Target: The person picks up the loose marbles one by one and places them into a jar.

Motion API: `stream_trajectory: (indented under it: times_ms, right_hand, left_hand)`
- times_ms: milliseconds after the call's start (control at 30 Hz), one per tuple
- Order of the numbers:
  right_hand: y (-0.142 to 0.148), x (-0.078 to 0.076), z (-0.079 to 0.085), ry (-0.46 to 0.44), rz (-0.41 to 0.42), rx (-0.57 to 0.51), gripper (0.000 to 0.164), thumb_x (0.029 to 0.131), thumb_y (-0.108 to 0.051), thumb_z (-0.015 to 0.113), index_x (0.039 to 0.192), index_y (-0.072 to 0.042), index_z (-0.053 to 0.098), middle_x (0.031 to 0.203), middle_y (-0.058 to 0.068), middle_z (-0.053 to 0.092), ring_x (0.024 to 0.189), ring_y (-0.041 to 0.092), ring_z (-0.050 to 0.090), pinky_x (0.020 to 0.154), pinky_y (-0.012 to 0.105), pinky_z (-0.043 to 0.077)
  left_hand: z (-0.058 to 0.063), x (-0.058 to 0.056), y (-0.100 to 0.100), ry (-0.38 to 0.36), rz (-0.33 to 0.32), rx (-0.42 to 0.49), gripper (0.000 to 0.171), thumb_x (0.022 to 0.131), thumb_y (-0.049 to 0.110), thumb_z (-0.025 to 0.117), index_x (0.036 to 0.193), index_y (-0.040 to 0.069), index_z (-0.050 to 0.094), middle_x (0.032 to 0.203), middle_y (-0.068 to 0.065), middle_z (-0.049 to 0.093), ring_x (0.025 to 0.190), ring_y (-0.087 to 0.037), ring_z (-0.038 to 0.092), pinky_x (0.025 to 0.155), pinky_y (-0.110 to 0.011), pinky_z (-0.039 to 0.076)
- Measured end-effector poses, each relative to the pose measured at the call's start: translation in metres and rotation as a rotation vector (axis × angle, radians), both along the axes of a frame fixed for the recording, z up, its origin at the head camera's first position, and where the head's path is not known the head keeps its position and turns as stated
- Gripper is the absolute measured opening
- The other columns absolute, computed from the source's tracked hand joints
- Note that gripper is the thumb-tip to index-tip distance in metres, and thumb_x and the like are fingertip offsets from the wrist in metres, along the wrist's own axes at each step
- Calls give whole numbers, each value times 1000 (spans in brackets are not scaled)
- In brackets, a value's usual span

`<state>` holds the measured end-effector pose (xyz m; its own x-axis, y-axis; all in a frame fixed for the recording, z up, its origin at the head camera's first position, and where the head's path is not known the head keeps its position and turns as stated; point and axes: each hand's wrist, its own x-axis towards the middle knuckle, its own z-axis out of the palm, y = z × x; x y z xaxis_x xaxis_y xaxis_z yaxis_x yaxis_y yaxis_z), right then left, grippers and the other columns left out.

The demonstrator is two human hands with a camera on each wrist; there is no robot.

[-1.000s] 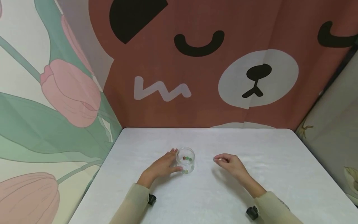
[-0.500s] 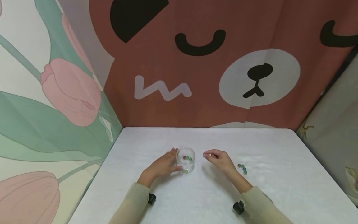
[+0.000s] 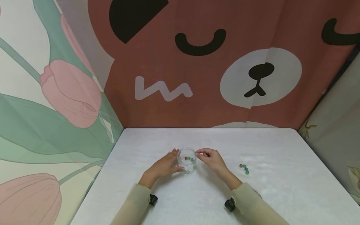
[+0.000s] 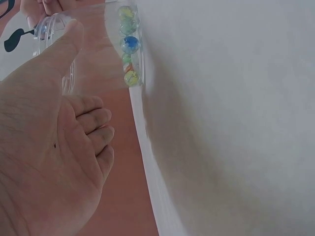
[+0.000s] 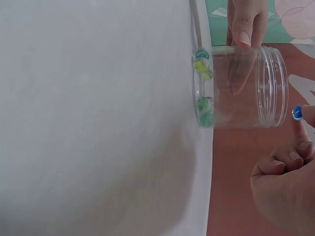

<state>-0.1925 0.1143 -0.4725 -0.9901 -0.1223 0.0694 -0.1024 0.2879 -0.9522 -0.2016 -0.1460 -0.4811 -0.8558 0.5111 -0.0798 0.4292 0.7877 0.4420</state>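
A clear jar (image 3: 182, 167) with a threaded mouth stands upright on the white table, its top uncovered. Several coloured glass marbles (image 4: 129, 44) lie on its bottom. My left hand (image 3: 163, 165) holds the jar from the left, thumb at the near side and fingers at the far side. Between thumb and forefinger, my right hand (image 3: 212, 161) pinches a blue marble (image 5: 297, 113), just beside the jar's rim on the right. In the head view that marble is barely visible behind the fingertips.
Right of my right hand, several loose marbles (image 3: 246, 169) lie in a small group on the white table (image 3: 135, 140). A brown curtain (image 3: 202, 109) with a bear print hangs behind the table's far edge. Flowered fabric (image 3: 70, 93) hangs at the left.
My right hand has moved left to the jar's rim with the marble, and the loose marbles it hid from the head view now show. My left hand and the jar have stayed in place.
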Motion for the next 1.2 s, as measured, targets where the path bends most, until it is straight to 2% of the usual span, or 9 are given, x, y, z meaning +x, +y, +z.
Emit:
stream_trajectory:
  times_ms: [233,633,833,1033,1200]
  right_hand:
    - [-11,-3,-1,2,12,-14,16,91,-20,78,103,-9,79,63,-6,41,60,8,37,56,20,32]
    - [-22,-7,-2,9,19,-3,13,90,-18,77,101,-11,80,59,-6,39,55,7,34,52,20,31]
    - [-27,-8,-4,19,20,11,13,90,-18,77,101,-12,80,59,-6,39,55,7,34,52,19,31]
    - [-28,-10,-4,24,30,-3,30,90,-23,79,117,-9,76,63,-6,40,58,7,35,54,20,32]
    - [-28,-10,-4,25,32,-2,39,89,-22,80,127,-14,72,67,-5,40,61,8,36,56,21,32]
  left_hand:
    - [2,1,1,-4,-2,8,94,94,61,61,161,7,25,167,-13,23,156,-26,16,127,-45,19]
    - [2,0,0,-5,-7,-12,95,94,62,60,161,5,25,167,-11,23,156,-25,15,127,-42,17]
    - [2,2,0,-6,-15,-5,95,94,63,59,160,3,25,166,-16,23,156,-28,17,127,-45,19]
    - [2,1,0,-6,-10,-6,94,94,62,60,160,4,26,166,-15,24,155,-30,17,126,-47,20]
    - [3,2,1,-17,-1,-7,93,94,60,61,160,4,26,167,-15,23,156,-29,17,126,-48,20]
